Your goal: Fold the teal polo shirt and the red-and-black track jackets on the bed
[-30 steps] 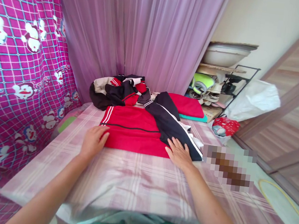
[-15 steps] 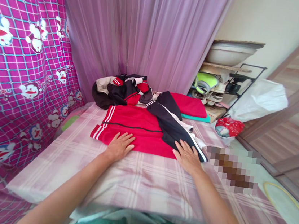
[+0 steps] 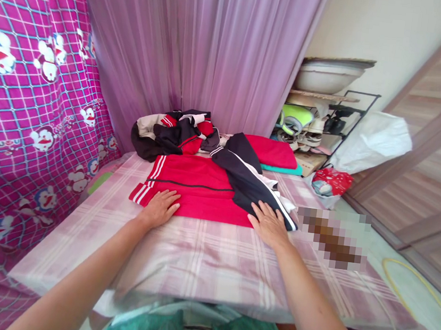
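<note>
A red and navy track jacket [image 3: 203, 173] with white stripes lies flat on the plaid-covered table [image 3: 207, 270], its dark zip running sideways. My left hand [image 3: 160, 208] rests on the jacket's near edge, close to the striped hem, fingers stretched out. Flat on the navy part near the right end is my right hand [image 3: 268, 223], its fingers spread. The navy sleeve [image 3: 251, 177] slants from the back toward my right hand, with bits of white cloth showing beside it.
Behind the jacket sits a heap of dark, red and white clothes [image 3: 176, 133]. Folded red cloth [image 3: 272, 152] lies on teal cloth [image 3: 284, 169] at the back right. A rack [image 3: 348, 108] with shoes and basins stands beyond, near a white bag [image 3: 374, 141]. A pixelated patch covers the table's right side.
My left hand has slid left along the jacket's near edge toward the hem. My right hand stays on the navy part. The whole view has shifted slightly.
</note>
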Demonstrator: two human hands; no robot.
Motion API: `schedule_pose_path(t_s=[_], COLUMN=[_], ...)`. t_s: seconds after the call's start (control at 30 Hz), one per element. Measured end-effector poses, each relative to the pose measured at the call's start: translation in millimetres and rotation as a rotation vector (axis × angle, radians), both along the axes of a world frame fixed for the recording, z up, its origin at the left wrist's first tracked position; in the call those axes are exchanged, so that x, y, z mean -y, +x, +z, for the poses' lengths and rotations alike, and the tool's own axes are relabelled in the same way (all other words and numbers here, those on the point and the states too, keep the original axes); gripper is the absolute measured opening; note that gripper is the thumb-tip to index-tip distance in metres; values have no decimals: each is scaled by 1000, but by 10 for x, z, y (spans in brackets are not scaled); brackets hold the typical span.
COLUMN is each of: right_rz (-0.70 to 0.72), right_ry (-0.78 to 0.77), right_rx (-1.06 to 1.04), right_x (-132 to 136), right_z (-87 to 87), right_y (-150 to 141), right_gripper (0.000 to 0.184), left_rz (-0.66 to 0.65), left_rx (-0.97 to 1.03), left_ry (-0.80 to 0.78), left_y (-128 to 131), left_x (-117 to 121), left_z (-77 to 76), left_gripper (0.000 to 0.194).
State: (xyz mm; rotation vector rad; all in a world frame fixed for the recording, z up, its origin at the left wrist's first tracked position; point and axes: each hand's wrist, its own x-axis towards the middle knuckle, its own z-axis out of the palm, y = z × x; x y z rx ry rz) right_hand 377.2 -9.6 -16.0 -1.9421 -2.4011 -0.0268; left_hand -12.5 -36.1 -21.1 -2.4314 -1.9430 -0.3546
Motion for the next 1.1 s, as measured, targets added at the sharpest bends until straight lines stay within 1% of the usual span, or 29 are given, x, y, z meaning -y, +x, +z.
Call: schedule_pose_path(t_s=[0.07, 0.13, 0.27, 0.33, 0.4, 0.47, 0.5, 0.6, 0.67, 0.73, 0.8, 0.9, 1.03, 1.1], right_rz=[-15, -6, 116, 188, 234, 238, 221, 98, 11, -30, -41, -57, -68, -58], right_ry=[-13, 4, 89, 38, -64, -122, -117, -34, -10, 2, 20, 36, 76, 99], right_rx=[-7, -30, -107, -114, -105, -104, -105, -84, -59, -41, -30, -20, -12, -13], right_x=[34, 76, 122, 104, 65, 21, 2, -35, -49, -59, -68, -80, -91, -98], right_z=[54, 125, 254, 275, 258, 213, 186, 104, 56, 16, -17, -60, -114, -139], right_y=[-69, -199, -576, -718, -746, -633, -528, -114, 142, 305, 364, 338, 307, 319], right_gripper=[55, 54, 56, 57, 58, 58, 58, 57, 57, 56, 56, 55, 53, 52], left_rz=[13, 25, 26, 27, 20, -3, -17, -21, 45, 155, 239, 262, 304, 306], left_rx=[-26, -59, -102, -113, -125, -138, -144, -150, -149, -143, -126, -90, -41, -34], left_ry=[27, 75, 139, 153, 161, 171, 181, 236, 278, 277, 209, 97, 74, 69], left_y=[47, 85, 108, 107, 116, 133, 138, 86, -34, -204, -372, -515, -506, -481], left_x=[-1, 14, 49, 51, 48, 51, 57, 99, 135, 163, 175, 170, 157, 159], left_z=[0, -11, -48, -56, -49, -23, -4, 60, 89, 92, 69, 18, -8, -2], left_gripper=[51, 50, 48, 48, 49, 50, 51, 52, 52, 53, 54, 56, 61, 59])
